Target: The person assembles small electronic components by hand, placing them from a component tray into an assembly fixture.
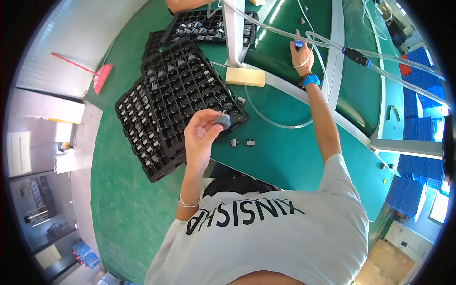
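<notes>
My left hand [200, 135] pinches a small dark grey rounded part [223, 121] between thumb and fingers, above the near right edge of a black compartment tray [164, 111]. Small metal parts fill some of that tray's pockets. Reaching far to the right, my right hand [302, 58] is closed round a small blue object [298, 43] with a narrow tip, over the green belt [270, 52]. Its exact kind is too small to make out. Two small metal-and-black parts, a left one [234, 142] and a right one [250, 142], lie on the green tabletop [285, 154].
Another tray [137, 121] lies beneath, and a third [204, 28] stands farther back by another person's arm [185, 4]. A yellow foam block [245, 77] sits beside a metal post [234, 33]. Clear tubing [280, 126] loops across the table. Blue bins [418, 171] stand right.
</notes>
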`<state>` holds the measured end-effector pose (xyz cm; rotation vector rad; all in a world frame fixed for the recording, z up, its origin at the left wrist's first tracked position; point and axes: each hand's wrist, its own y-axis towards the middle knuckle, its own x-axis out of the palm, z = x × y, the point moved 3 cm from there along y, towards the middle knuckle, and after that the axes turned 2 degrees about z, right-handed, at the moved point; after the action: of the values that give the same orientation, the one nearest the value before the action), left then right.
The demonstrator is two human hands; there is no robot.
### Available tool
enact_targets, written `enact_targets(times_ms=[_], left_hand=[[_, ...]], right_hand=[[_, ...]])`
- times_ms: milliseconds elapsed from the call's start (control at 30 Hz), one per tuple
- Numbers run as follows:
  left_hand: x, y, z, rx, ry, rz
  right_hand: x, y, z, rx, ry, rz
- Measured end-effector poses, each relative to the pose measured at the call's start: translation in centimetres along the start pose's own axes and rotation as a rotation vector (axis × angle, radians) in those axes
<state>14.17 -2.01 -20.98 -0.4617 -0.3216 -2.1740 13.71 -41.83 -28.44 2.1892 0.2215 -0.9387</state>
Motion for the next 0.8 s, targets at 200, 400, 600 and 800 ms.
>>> enact_targets(times_ms=[200,400,600,800], left_hand=[[1.0,0.6,1.1,0.138,0.037,-0.063],[1.8,0.8,1.2,0.173,0.095,-0.127],[2.5,0.8,0.7,0.173,0.141,-0.137],[2.3,0.3,1.0,0.217,0.248,-0.036]], right_hand=[[-3.9,-2.0,-4.5,-0.349,0.082,0.374],[-8.4,-11.0,-14.4,0.674,1.599,-0.993],[-11.8,-14.5,-17.1,0.764,1.516,-1.258],[-12.3,-15.3,-17.5,0.708,1.461,-1.194]])
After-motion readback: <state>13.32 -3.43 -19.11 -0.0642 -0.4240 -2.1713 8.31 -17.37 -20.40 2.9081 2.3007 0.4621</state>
